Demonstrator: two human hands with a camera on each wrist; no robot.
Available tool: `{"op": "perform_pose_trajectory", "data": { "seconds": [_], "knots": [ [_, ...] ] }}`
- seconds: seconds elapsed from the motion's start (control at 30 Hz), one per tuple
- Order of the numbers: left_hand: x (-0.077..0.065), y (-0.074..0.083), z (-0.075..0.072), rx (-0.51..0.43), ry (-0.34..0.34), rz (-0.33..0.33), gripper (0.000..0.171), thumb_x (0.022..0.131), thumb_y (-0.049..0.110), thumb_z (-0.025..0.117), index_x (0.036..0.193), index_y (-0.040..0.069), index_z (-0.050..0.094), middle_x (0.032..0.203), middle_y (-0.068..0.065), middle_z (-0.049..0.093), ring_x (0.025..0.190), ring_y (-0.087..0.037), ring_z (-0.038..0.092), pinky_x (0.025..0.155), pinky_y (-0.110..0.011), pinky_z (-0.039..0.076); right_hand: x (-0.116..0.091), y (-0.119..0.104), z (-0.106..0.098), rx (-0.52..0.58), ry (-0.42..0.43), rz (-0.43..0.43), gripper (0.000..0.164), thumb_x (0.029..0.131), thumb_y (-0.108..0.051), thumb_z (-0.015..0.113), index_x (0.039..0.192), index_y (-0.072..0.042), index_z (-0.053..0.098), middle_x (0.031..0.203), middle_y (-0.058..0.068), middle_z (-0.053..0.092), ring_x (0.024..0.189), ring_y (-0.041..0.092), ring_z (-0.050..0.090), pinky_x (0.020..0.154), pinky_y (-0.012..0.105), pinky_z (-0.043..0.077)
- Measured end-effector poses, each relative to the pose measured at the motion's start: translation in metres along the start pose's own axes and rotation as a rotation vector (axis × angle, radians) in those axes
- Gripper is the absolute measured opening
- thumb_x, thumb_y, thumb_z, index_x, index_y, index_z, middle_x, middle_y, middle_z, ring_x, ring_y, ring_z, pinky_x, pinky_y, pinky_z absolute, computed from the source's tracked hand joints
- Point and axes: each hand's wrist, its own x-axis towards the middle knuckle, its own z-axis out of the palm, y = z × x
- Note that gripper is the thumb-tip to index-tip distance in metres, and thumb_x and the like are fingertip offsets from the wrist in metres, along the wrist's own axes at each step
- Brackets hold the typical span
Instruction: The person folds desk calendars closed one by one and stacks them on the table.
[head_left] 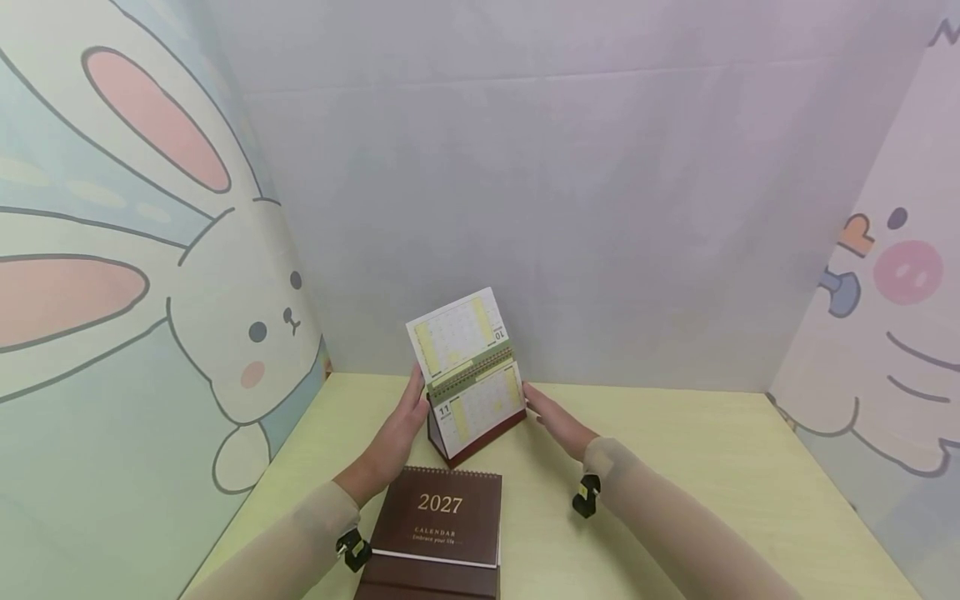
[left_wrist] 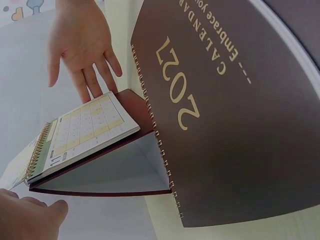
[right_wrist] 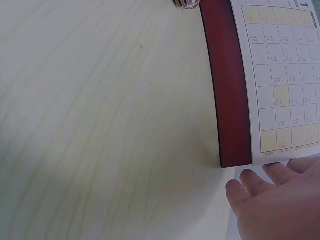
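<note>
A desk calendar (head_left: 483, 406) stands tent-like on its dark red base, turned at an angle. One page shows 11, and another page, marked 10, is flipped up above the spiral binding. Along its left side lies my left hand (head_left: 392, 442), fingers extended; whether they touch it is hard to tell. My right hand (head_left: 561, 425) has its straight fingers at the calendar's right edge, palm facing inward in the left wrist view. A second calendar (head_left: 438, 521), brown with "2027 CALENDAR" in gold, lies in front of the standing one, near my left forearm.
Both calendars are on a pale wood-grain table (head_left: 675, 483). Behind it rises a plain light wall (head_left: 562, 208). Printed side panels show a rabbit (head_left: 232, 317) on the left and a pig-like figure (head_left: 892, 333) on the right.
</note>
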Motion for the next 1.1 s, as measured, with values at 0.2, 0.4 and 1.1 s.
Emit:
{"op": "perform_pose_trajectory", "data": {
  "seconds": [0.2,0.4,1.1],
  "knots": [
    [-0.003,0.000,0.003,-0.013,-0.005,-0.008,0.069,0.130,0.039,0.019,0.187,0.044,-0.019,0.202,0.009,-0.006,0.189,-0.033,-0.010,0.145,-0.082,-0.002,0.001,0.000,0.001,0.002,0.000,-0.003,0.084,0.124,-0.071,0.021,0.192,-0.022,0.018,0.202,0.014,0.011,0.187,0.050,0.013,0.150,0.075,0.009],
    [-0.005,0.001,0.005,-0.017,-0.008,-0.008,0.067,0.130,0.037,0.017,0.187,0.046,-0.019,0.202,0.010,-0.004,0.190,-0.033,-0.008,0.145,-0.081,-0.001,0.002,0.002,0.001,0.009,-0.006,-0.020,0.091,0.122,-0.078,0.020,0.192,-0.020,0.012,0.201,0.015,0.012,0.187,0.051,0.013,0.150,0.074,0.011],
    [-0.014,0.004,0.011,-0.025,-0.020,-0.041,0.072,0.130,0.038,0.020,0.187,0.036,-0.024,0.202,0.003,-0.010,0.189,-0.036,-0.013,0.146,-0.080,-0.005,-0.005,-0.005,-0.004,0.050,0.001,-0.034,0.098,0.122,-0.076,0.007,0.190,-0.006,0.011,0.199,0.022,0.017,0.185,0.053,0.018,0.150,0.072,0.016]
  ]
}}
